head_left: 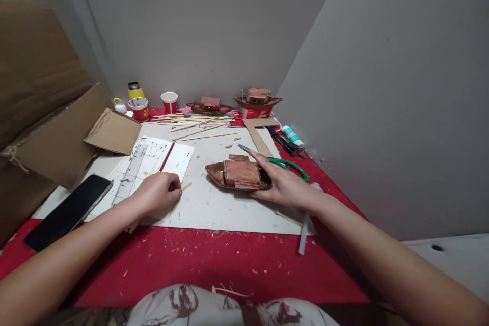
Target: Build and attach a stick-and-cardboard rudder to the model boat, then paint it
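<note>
My left hand [158,194] rests on the white work board [214,204], fingers curled round a short thin wooden stick [186,187] that pokes out to the right. My right hand [282,183] lies against the right end of a small brown wooden model boat [237,174], fingers wrapped round its stern. The boat sits on the board, with reddish plank pieces on top. Green-handled scissors [284,163] lie just behind my right hand.
A black phone [69,211] and a paper drawing with a clear ruler [132,170] lie left. Cardboard boxes [57,137] crowd the left edge. At the back: loose sticks [194,123], paper cups [169,102], two more model boats [257,99], a cardboard strip, a glue tube [292,135].
</note>
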Tool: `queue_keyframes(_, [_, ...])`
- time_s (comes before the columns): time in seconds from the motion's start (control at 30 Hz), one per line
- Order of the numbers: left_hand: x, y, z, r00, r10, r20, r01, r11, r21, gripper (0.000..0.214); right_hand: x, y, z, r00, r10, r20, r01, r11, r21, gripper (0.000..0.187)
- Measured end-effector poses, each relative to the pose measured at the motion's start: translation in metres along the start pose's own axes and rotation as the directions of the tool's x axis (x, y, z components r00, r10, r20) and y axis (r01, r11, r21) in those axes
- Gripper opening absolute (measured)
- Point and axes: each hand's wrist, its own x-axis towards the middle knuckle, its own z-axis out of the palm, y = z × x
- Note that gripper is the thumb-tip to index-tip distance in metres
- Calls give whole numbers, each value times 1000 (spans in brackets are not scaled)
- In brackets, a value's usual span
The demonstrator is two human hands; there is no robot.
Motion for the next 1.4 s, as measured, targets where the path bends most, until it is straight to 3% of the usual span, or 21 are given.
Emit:
queue_keyframes(0.23, [-3, 5, -3, 999, 18, 50, -19, 999, 25, 25, -18, 10, -17, 996, -76, -34, 76, 997, -5, 92])
queue_keyframes(0.37, [-7, 8, -6, 996, 42, 80, -46, 998, 42, 24, -40, 0, -37, 968, -91, -235, 89, 996, -20, 59])
queue_keyframes(0.47, [-12, 14, -6, 992, 59, 109, -74, 988, 137, 24, -58, -30, -46, 898, -74, -434, 119, 990, 78, 33])
queue_keyframes(0.53, [-16, 21, -4, 990, 53, 130, -86, 961, 265, 25, -65, -58, -44, 874, -48, -484, 157, 970, 186, 23])
queue_keyframes(0.6, [-21, 29, -2, 990, 39, 136, -88, 924, 371, 26, -68, -88, -35, 884, -125, -451, 279, 914, 294, 18])
queue_keyframes(0.67, [-25, 35, 1, 991, 34, 131, -87, 900, 428, 30, -64, -114, -21, 908, -223, -354, 354, 860, 368, 14])
queue_keyframes(0.73, [-27, 37, 1, 991, 27, 128, -82, 890, 449, 29, -57, -130, -6, 905, -336, -260, 416, 827, 379, 18])
queue_keyframes(0.83, [-30, 33, -8, 994, 19, 107, -47, 963, 265, 14, -46, -138, 13, 930, -310, -197, 366, 812, 454, 24])
queue_keyframes(0.9, [-33, 30, -18, 988, 75, 137, -62, 993, -101, 16, -41, -135, 21, 972, -194, -129, 233, 769, 595, 26])
queue_keyframes(0.97, [-37, 30, -26, 945, 183, 271, -21, 862, -507, 26, -38, -130, 27, 998, -49, -24, 50, 638, 768, 31])
queue_keyframes(1.03, [-39, 32, -28, 885, 279, 374, 91, 684, -724, 31, -36, -126, 30, 994, 55, 91, -106, 445, 889, 35])
queue_keyframes(1.1, [-39, 36, -24, 845, 335, 417, 170, 571, -803, 34, -34, -123, 32, 980, 84, 178, -195, 288, 937, 38])
queue_keyframes(1.17, [-38, 39, -17, 818, 372, 438, 204, 525, -826, 35, -32, -122, 33, 974, 73, 214, -225, 223, 949, 42])
queue_keyframes(1.27, [-37, 42, -9, 799, 392, 456, 218, 518, -827, 35, -31, -123, 33, 971, 86, 225, -239, 226, 945, 47])
queue_keyframes(1.4, [-37, 42, -6, 804, 375, 461, 224, 528, -819, 33, -31, -122, 31, 962, 101, 254, -271, 253, 929, 49])
